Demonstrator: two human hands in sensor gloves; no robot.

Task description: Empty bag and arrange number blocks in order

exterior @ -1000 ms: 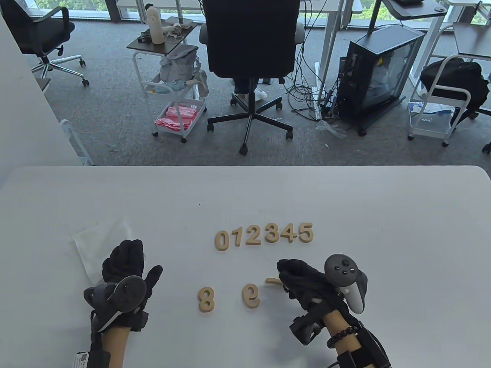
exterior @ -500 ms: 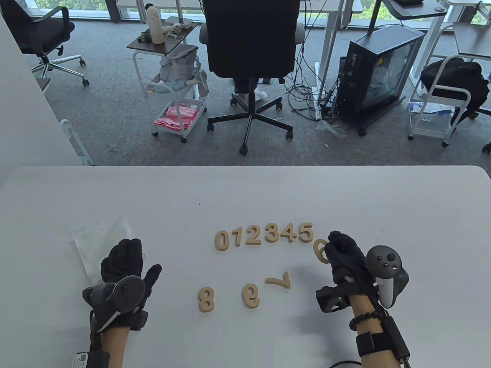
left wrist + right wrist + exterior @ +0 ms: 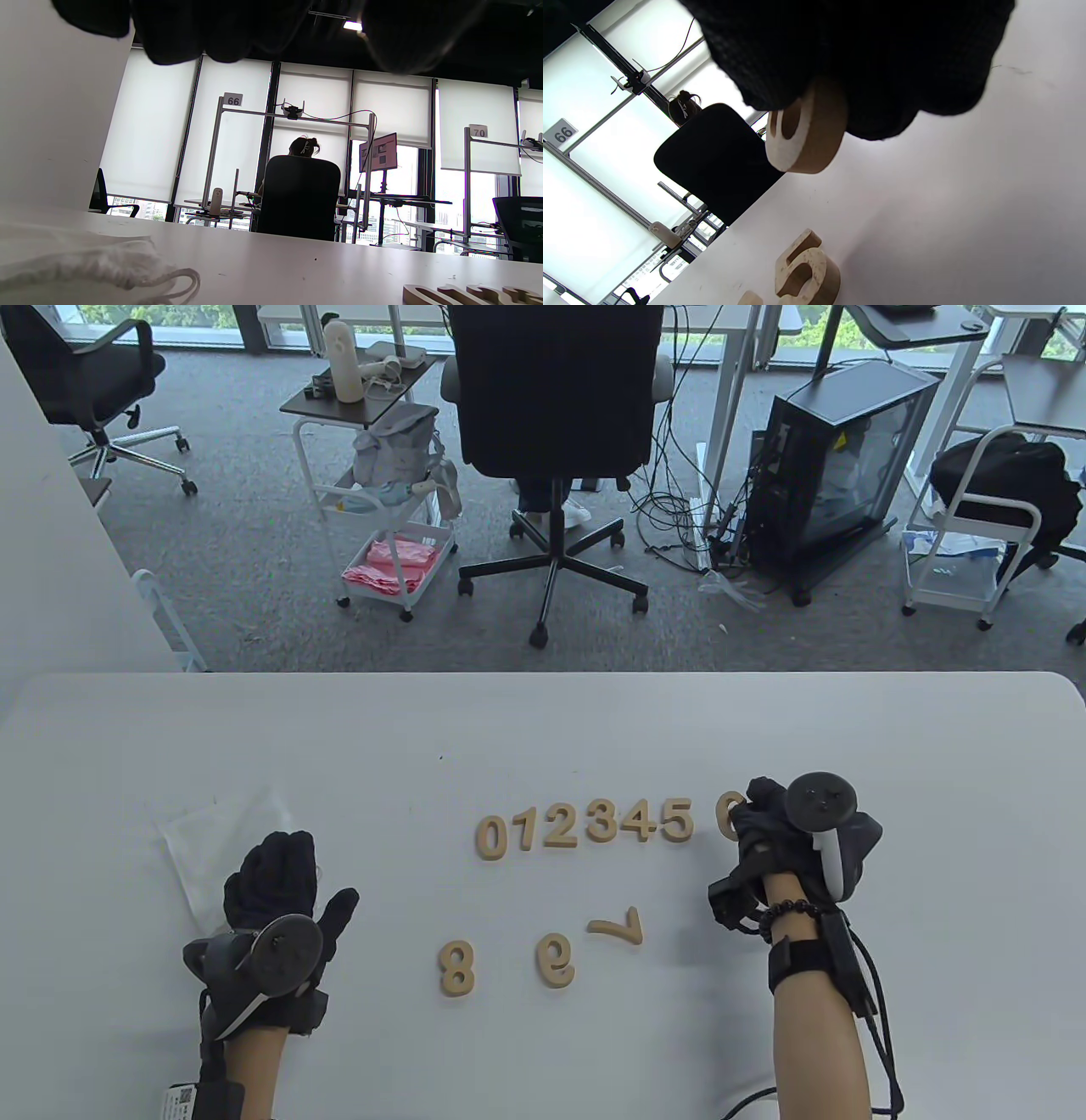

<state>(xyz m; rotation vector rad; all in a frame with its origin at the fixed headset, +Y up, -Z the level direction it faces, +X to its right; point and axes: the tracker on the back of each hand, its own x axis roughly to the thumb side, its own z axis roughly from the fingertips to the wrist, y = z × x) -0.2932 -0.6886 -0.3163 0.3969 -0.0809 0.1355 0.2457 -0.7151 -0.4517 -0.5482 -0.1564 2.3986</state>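
Moved: right hand [image 3: 768,836] has carried the 6 block [image 3: 726,814] up from beside the 7 block [image 3: 618,929] to the end of the row, just right of the 5 block [image 3: 677,820]; left hand [image 3: 276,891] has stayed put.
Bench: white, smooth and matte bench [image 3: 543,729], bare enough that the pale wood reads clearly against it.
Bag: translucent bag [image 3: 216,848] lies flat and slack under the left hand; the left wrist view shows soft crinkled fabric and a looped drawstring. It looks emptied.
Left grip: fingers spread loosely, palm down on the bag, holding nothing; I judge it is simply parked out of the way.
Row: blocks 0 to 5 [image 3: 585,824] sit side by side, nearly touching, reading left to right.
Right grip: pinching the 6 block, which the right wrist view shows lifted clear of the bench, held on edge so it can be set down next in line.
Loose blocks: 8 block [image 3: 456,968], 9 block [image 3: 556,959] and the 7 block wait nearer the person, the 7 turned on its side.
Material: thick cut wood, light faces, darker sanded edges, rounded curves.
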